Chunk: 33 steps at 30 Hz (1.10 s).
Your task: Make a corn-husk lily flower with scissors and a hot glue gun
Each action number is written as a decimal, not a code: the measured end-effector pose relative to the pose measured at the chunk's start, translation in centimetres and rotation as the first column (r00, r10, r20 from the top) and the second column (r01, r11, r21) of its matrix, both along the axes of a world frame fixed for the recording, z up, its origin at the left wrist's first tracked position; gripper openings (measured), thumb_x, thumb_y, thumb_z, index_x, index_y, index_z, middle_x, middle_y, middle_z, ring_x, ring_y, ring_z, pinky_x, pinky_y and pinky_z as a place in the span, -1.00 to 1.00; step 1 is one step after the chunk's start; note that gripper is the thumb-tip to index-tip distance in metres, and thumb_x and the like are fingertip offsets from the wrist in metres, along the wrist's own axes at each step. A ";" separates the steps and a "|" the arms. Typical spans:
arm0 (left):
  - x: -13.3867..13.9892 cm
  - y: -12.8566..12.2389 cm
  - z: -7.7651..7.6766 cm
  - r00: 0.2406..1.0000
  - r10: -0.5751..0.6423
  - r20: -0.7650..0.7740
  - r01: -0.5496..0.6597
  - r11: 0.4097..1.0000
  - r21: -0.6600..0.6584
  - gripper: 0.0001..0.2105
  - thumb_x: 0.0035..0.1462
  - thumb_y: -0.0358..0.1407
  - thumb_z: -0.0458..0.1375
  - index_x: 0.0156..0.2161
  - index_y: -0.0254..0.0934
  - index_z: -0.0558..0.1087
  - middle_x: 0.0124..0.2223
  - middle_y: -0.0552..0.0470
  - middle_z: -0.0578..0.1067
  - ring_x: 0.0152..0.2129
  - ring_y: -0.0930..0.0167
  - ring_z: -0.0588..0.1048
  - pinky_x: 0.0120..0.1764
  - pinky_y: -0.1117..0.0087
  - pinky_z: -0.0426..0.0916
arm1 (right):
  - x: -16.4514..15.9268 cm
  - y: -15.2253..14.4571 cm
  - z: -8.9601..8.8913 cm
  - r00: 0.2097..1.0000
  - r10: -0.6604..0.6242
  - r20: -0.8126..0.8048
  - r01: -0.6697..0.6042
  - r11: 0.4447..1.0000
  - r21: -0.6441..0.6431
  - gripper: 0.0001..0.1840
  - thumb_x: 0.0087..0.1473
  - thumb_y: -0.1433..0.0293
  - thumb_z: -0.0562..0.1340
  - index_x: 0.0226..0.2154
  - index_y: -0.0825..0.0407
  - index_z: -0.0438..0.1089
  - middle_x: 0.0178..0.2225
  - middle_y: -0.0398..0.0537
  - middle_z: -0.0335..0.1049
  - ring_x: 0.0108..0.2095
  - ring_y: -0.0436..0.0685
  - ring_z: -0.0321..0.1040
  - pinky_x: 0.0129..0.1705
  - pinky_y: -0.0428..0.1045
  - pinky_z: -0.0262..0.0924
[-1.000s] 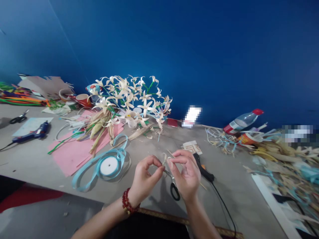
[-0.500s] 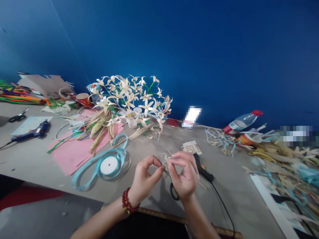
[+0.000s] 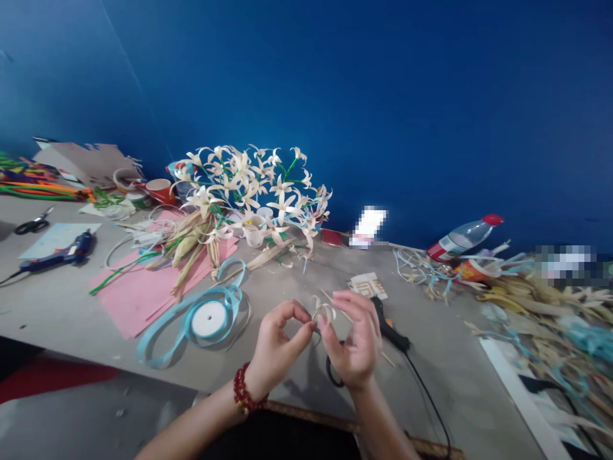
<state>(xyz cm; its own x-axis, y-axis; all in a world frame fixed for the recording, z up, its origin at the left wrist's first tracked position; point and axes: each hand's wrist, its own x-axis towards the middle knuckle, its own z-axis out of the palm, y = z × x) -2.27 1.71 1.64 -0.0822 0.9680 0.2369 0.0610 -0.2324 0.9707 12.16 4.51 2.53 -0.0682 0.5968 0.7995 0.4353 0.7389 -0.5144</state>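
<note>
Between my hands is a small pale flower (image 3: 324,310) with thin curled petals. My left hand (image 3: 286,338) pinches it at its base between thumb and forefinger; a red bead bracelet (image 3: 246,391) circles that wrist. Close against the petals on the other side, my right hand (image 3: 355,335) has its thumb and fingers apart. Whether its thumb touches a petal I cannot tell. Black-handled scissors (image 3: 334,370) lie partly hidden under my right hand. Just beyond that hand rests a black glue gun (image 3: 390,329) with its cord running toward me.
Many white flowers on green stems (image 3: 258,182) stand at the back. Left of my hands are a blue ribbon spool (image 3: 209,318), pink paper (image 3: 129,294) and a blue glue gun (image 3: 62,252). A plastic bottle (image 3: 464,237) leans at right, near heaped dried husks (image 3: 550,306).
My right thumb and fingers have spread apart, letting go of the petals and showing more of the flower. My left hand keeps its pinch almost in place.
</note>
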 end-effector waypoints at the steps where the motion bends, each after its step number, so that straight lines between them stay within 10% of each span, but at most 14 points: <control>1: 0.0 0.0 0.0 1.000 -0.001 0.002 0.001 1.000 0.002 -0.90 0.12 -0.42 0.19 -0.42 -0.28 0.39 -0.40 0.04 0.47 -0.41 0.39 0.45 -0.26 0.37 0.31 | 0.0 -0.1 -0.1 1.000 0.009 -0.007 -0.009 1.000 -0.015 -0.63 0.04 0.58 0.30 -0.07 0.03 0.39 -0.10 0.08 0.38 -0.09 0.25 0.35 -0.04 0.21 0.28; 33: 0.2 -0.4 0.5 0.999 0.007 -0.042 -0.004 0.997 0.074 -0.88 0.10 -0.46 0.18 -0.44 -0.26 0.36 -0.41 0.05 0.45 -0.41 0.39 0.45 -0.26 0.38 0.32 | 0.4 0.0 -0.6 0.990 0.099 -0.099 -0.118 0.970 -0.214 -0.68 0.09 0.53 0.25 -0.07 -0.01 0.37 -0.04 0.08 0.36 -0.02 0.25 0.33 0.03 0.23 0.25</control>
<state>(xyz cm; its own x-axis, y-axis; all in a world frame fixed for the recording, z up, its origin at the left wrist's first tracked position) -2.05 1.35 2.18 -0.0760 0.9474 0.3109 0.1033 -0.3026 0.9475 12.54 4.50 1.98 -0.0784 0.7508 0.6559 0.3057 0.6443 -0.7010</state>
